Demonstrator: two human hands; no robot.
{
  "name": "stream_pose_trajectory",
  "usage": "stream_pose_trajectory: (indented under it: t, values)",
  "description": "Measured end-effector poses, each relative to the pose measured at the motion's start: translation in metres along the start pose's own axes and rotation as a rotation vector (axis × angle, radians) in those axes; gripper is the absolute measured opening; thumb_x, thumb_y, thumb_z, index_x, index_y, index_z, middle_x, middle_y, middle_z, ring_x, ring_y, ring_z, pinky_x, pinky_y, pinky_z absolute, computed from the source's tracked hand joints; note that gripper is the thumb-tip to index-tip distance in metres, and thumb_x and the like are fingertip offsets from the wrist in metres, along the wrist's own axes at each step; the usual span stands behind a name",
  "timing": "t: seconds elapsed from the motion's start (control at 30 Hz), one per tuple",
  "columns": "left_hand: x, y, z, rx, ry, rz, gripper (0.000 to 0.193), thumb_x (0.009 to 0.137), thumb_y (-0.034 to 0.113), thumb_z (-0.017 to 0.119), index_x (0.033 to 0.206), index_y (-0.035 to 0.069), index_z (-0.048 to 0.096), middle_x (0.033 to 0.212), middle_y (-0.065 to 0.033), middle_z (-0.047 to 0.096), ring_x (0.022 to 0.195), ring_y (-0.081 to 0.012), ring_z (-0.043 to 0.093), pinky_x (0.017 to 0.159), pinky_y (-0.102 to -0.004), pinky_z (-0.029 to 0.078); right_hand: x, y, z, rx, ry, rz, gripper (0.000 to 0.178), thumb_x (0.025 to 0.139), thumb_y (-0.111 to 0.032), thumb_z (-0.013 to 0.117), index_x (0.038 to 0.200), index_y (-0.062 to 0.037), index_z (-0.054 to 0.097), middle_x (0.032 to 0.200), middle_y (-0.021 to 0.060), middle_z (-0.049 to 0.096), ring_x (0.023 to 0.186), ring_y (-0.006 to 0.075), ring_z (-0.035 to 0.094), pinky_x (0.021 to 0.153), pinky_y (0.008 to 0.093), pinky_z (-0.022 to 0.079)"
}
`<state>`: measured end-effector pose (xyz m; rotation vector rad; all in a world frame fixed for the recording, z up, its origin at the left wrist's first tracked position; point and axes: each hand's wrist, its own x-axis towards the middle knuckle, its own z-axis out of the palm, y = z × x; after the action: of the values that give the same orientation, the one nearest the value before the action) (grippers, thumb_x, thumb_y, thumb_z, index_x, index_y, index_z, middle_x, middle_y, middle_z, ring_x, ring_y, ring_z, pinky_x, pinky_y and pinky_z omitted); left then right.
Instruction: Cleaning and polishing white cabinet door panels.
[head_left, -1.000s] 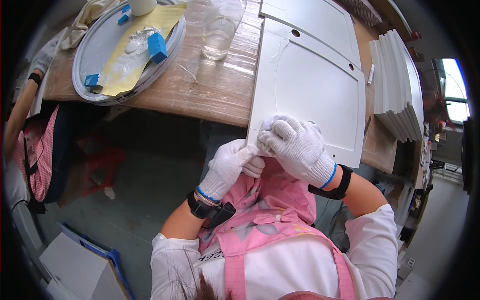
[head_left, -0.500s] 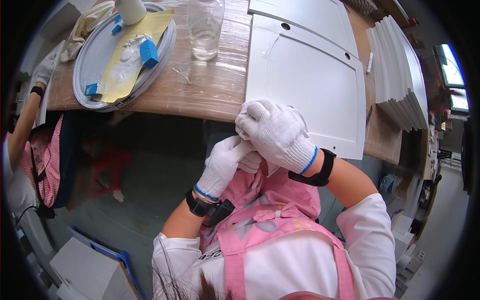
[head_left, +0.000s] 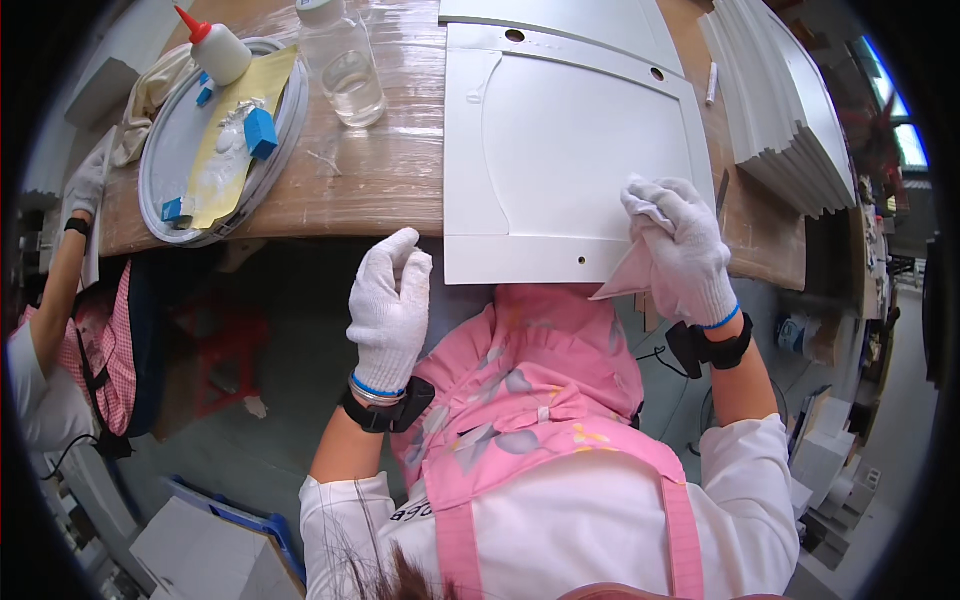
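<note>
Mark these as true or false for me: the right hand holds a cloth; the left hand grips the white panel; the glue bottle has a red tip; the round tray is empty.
1. The right hand holds a cloth against the white panel. True.
2. The left hand grips the panel. False: it hangs free beside the panel's near edge.
3. The glue bottle has a red tip. True.
4. The round tray is empty. False: yellow paper and blue blocks lie in it.

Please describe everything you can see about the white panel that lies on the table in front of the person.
The white panel is a flat, smooth rectangle, perhaps painted board. It lies face up on the wooden table, its near edge overhanging the table's front. It has a raised border strip, a curved groove on its left side and small round holes near its edges. The right hand, in a white glove, presses a pale cloth on its right near corner. The left hand hangs just off its near left corner.
</note>
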<state>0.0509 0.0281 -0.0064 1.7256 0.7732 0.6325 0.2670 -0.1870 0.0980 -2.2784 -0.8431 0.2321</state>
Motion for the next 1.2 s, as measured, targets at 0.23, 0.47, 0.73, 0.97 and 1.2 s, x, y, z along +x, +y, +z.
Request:
stream_pose_trajectory:
  t: [0.23, 0.47, 0.73, 0.97, 1.2]
  values:
    - [0.004, 0.012, 0.024, -0.26, -0.256, -0.329, 0.052, 0.098, 0.011, 0.062, 0.146, 0.002, 0.044, 0.087, -0.0087, 0.067, 0.072, -0.014, 0.066, 0.066, -0.028, 0.058, -0.004, -0.038, 0.089, -0.379, -0.164, -0.756, 0.029, 0.074, -0.018, 0.071, 0.103, -0.0154, 0.066, 0.105, 0.0032, 0.059, 0.107, 0.024, 0.063, 0.082, 0.0374, 0.056]
    - [0.007, 0.019, 0.016, -0.243, -0.258, -0.342, 0.051, 0.1, 0.016, 0.06, 0.146, 0.002, 0.044, 0.087, -0.0068, 0.066, 0.074, -0.0124, 0.066, 0.064, -0.0276, 0.059, -0.014, 0.065, -0.003, -0.515, -0.005, -0.381, 0.019, 0.081, -0.008, 0.069, 0.1, -0.0082, 0.071, 0.107, 0.0092, 0.068, 0.105, 0.0292, 0.064, 0.087, 0.0383, 0.054]
    - [-0.005, 0.015, 0.022, -0.121, -0.24, -0.306, 0.055, 0.092, 0.014, 0.069, 0.138, -0.004, 0.045, 0.085, -0.0071, 0.067, 0.073, -0.0126, 0.066, 0.064, -0.0269, 0.058, -0.009, -0.015, 0.037, -0.408, -0.207, -0.567, 0.021, 0.08, -0.014, 0.067, 0.101, -0.0116, 0.07, 0.11, 0.0079, 0.064, 0.107, 0.0271, 0.063, 0.085, 0.0389, 0.055]
    - [0.0, 0.022, 0.024, -0.321, -0.231, -0.447, 0.047, 0.091, 0.013, 0.07, 0.127, -0.006, 0.046, 0.082, -0.0081, 0.066, 0.066, -0.0107, 0.064, 0.06, -0.0262, 0.056, 0.01, -0.031, 0.049, -0.601, -0.34, -0.662, 0.016, 0.082, -0.022, 0.062, 0.094, -0.0136, 0.067, 0.102, 0.0052, 0.061, 0.106, 0.0236, 0.061, 0.081, 0.0375, 0.055]
    - [0.003, 0.016, 0.025, -0.374, -0.243, -0.45, 0.043, 0.091, 0.013, 0.069, 0.124, -0.005, 0.048, 0.079, -0.0062, 0.066, 0.064, -0.0085, 0.062, 0.059, -0.0248, 0.055, 0.02, -0.045, 0.065, -0.659, -0.31, -0.814, 0.015, 0.077, -0.022, 0.065, 0.091, -0.0162, 0.066, 0.102, 0.0037, 0.058, 0.102, 0.0231, 0.061, 0.075, 0.0409, 0.054]
